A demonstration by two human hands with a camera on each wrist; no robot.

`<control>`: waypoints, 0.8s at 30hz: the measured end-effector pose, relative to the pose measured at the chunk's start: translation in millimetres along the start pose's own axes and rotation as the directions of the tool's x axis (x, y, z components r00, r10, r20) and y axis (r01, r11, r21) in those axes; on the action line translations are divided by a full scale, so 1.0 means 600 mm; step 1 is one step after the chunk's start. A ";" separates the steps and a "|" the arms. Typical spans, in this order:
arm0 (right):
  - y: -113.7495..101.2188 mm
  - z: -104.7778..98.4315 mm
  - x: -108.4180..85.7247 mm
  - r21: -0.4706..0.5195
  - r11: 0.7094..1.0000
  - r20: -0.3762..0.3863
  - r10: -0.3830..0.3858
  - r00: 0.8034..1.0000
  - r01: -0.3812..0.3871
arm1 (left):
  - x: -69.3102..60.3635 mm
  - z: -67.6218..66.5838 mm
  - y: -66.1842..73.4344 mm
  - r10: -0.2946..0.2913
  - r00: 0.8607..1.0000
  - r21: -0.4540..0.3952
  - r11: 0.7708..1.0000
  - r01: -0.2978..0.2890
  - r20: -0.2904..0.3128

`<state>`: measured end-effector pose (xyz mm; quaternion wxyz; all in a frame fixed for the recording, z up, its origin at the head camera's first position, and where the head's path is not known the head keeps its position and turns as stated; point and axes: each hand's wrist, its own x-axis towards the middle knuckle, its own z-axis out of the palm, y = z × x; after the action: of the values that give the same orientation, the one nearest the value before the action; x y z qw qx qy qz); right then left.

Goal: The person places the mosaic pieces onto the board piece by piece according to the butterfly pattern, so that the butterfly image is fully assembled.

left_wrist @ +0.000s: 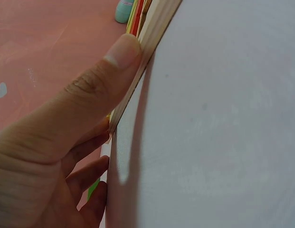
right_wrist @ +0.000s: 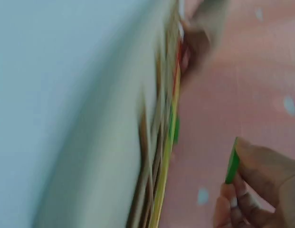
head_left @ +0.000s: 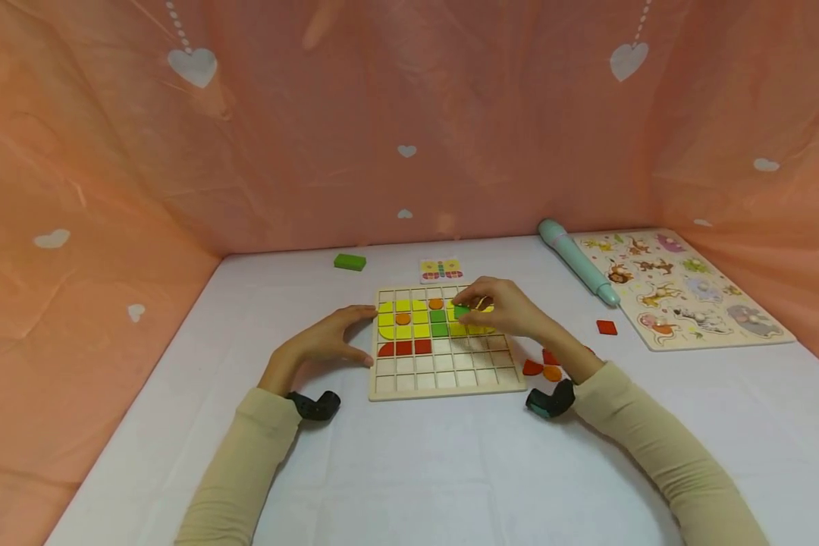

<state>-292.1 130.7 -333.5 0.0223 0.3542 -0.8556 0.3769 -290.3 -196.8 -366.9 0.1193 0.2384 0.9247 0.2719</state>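
Note:
The wooden grid board point(head_left: 416, 381) holds yellow, orange, green and red pieces in its upper rows. My left hand point(head_left: 327, 337) rests with thumb and fingertips against the board's left edge; in the left wrist view the thumb of this hand point(left_wrist: 66, 114) touches the wooden side. Above the board's upper right part, my right hand point(head_left: 505, 307) pinches a green piece point(head_left: 461, 312). The right wrist view shows that green piece point(right_wrist: 232, 160) between thumb and fingers of the right hand point(right_wrist: 263, 183), apart from the board.
A pattern card point(head_left: 440, 271) lies behind the board, a green block point(head_left: 350, 262) to its left. Loose red pieces point(head_left: 607, 327) and an orange disc point(head_left: 552, 373) lie right of the board. Farther right are a mint-green pen point(head_left: 576, 262) and an animal puzzle board point(head_left: 682, 292).

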 end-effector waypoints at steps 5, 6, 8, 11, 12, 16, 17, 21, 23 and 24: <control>-0.016 0.045 0.010 0.002 0.999 0.081 -0.043 0.996 0.043 | 0.000 -0.001 0.003 -0.003 1.000 0.007 1.000 0.003 0.000; -0.016 0.051 0.011 -0.006 0.999 0.099 -0.038 0.994 0.039 | 0.000 -0.001 0.004 -0.007 1.000 0.005 1.000 0.007 -0.002; -0.014 0.062 0.013 -0.031 0.999 0.130 -0.024 0.991 0.028 | -0.001 -0.002 0.005 -0.009 1.000 0.001 1.000 0.009 -0.005; -0.011 0.071 0.013 -0.072 0.997 0.157 -0.007 0.988 0.019 | -0.002 -0.002 0.006 0.003 1.000 -0.003 1.000 -0.003 -0.003; -0.011 0.072 0.012 -0.084 0.996 0.160 -0.004 0.987 0.017 | -0.002 -0.002 0.006 0.003 1.000 -0.007 1.000 -0.003 -0.002; -0.015 0.072 0.010 -0.107 0.994 0.154 -0.008 0.988 0.025 | -0.002 -0.001 0.005 0.007 1.000 -0.011 1.000 -0.007 -0.005; -0.016 0.071 0.010 -0.108 0.994 0.153 -0.007 0.988 0.024 | -0.001 -0.001 0.005 0.003 1.000 -0.011 1.000 -0.003 -0.006; -0.017 0.070 0.010 -0.114 0.993 0.161 0.009 0.987 0.009 | 0.000 -0.001 0.003 -0.014 1.000 -0.008 1.000 0.014 -0.006; -0.015 0.070 0.010 -0.113 0.994 0.170 0.012 0.985 0.007 | 0.001 0.000 0.003 -0.024 1.000 -0.013 1.000 0.024 -0.003; -0.014 0.070 0.010 -0.114 0.993 0.173 0.010 0.985 0.010 | 0.000 0.000 0.003 -0.025 1.000 -0.013 1.000 0.025 -0.003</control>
<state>-281.9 95.2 -356.6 -0.0318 0.3840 -0.8744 0.2950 -289.9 -195.6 -366.2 0.1225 0.2257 0.9260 0.2767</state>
